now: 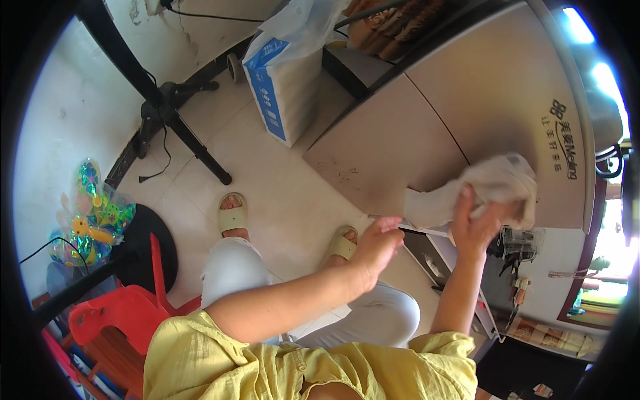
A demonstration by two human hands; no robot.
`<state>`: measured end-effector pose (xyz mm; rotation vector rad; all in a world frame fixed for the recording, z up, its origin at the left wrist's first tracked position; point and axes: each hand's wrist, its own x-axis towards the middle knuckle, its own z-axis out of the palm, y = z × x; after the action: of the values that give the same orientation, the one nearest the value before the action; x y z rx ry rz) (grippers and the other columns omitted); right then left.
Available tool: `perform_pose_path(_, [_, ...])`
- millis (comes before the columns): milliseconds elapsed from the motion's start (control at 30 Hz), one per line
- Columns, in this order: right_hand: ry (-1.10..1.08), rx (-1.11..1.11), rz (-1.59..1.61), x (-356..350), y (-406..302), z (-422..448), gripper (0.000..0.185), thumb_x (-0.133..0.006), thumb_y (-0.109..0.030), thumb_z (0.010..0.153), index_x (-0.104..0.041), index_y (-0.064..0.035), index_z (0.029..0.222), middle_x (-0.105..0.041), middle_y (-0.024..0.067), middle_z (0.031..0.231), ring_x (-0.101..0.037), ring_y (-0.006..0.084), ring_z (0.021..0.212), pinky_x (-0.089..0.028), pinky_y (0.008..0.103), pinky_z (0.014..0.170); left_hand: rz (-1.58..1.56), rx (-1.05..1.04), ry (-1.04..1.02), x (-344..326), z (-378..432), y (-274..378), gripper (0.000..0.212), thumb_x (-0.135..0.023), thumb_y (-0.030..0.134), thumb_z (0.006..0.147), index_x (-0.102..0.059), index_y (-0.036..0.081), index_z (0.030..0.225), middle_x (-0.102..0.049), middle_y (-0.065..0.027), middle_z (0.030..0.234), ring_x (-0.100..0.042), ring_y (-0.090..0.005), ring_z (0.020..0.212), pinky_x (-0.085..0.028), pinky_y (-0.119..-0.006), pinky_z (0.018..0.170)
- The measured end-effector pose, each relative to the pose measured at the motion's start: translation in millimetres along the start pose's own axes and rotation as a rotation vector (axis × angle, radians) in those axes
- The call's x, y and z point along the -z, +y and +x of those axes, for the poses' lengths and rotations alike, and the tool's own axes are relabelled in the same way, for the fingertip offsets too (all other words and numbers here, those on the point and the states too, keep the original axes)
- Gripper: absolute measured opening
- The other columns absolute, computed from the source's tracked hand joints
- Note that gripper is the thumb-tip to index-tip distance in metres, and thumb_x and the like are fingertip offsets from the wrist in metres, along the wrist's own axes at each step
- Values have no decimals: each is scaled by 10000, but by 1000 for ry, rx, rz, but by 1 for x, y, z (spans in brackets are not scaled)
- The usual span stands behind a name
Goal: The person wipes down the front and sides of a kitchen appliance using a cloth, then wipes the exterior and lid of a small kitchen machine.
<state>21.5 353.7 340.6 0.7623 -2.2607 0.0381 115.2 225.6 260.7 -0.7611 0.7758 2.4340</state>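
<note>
My right hand (477, 217) holds a bunched off-white cloth (440, 202), with part of it spread over the fingers. The cloth lies against the grey-beige front of a Meiling refrigerator (505, 85), near the seam between two doors. Its lower end hangs by the edge of the door. My left hand (377, 247) is in the air to the left of the cloth, its fingers loosely bent and holding nothing. Dark marks (337, 172) show on the lower door.
A plastic-wrapped white and blue pack (280, 95) stands on the tiled floor beside the refrigerator. At left are a black stand (167, 105), shiny foil balloons (95, 215) and a red plastic chair (117, 315). A shelf unit (425, 252) stands right of my knees.
</note>
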Motion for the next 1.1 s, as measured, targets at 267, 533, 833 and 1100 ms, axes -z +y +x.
perform_pose_path(267, [-230, 432, 246, -73, -48, 58, 265, -573, -90, 705, -585, -30, 963, -603, 127, 924, -581, 323, 891, -446, 379, 849, -76, -246, 164, -24, 6, -9, 364, -478, 153, 870, -446, 83, 1225, -450, -51, 1240, -472, -138, 1039, -382, -302, 894])
perform_pose_path(533, [-610, 570, 611, -154, -77, 14, 264, -552, -21, 678, -585, -12, 939, -597, 139, 930, -578, 316, 918, -443, 375, 866, -156, -229, 150, -26, 11, 0, 396, -462, 179, 885, -419, 74, 1265, -402, -81, 1305, -419, -149, 1138, -356, -306, 932])
perform_pose_path(833, [-693, 461, 542, -166, -72, -20, 256, -550, 6, 662, -585, 3, 915, -596, 146, 939, -577, 306, 929, -444, 366, 862, -167, -199, 92, -25, 11, 1, 401, -436, 221, 892, -437, 48, 1254, -453, -65, 1242, -447, -145, 1109, -370, -302, 921])
perform_pose_path(1100, [-134, 407, 339, -103, -51, 51, 249, -548, 30, 647, -585, 17, 893, -594, 152, 947, -576, 297, 938, -445, 359, 859, -253, -144, 2, -23, -8, 18, 372, -438, 198, 894, -452, 55, 1237, -475, -65, 1214, -521, -139, 980, -403, -301, 867])
